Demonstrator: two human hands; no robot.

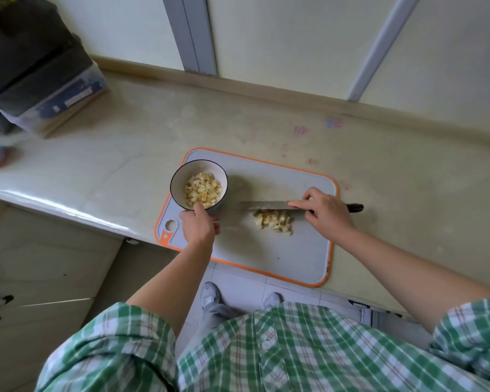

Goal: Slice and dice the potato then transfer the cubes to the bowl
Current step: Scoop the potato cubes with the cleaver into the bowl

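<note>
- A heap of potato cubes [273, 220] lay near the middle of the cutting board [294, 256], right against the near side of the knife [263, 205].
- More cubes filled the bottom of the bowl [176, 176], at the board's far left corner.
- Our right hand [324, 212] gripped the knife, its fingers [297, 205] clamped round the handle and one stretched along the blade's back.
- Our left hand [200, 226] held the bowl, thumb hooked over the near rim and fingers curled against its wall.
- The board lay on the pale tabletop [125, 154].
</note>
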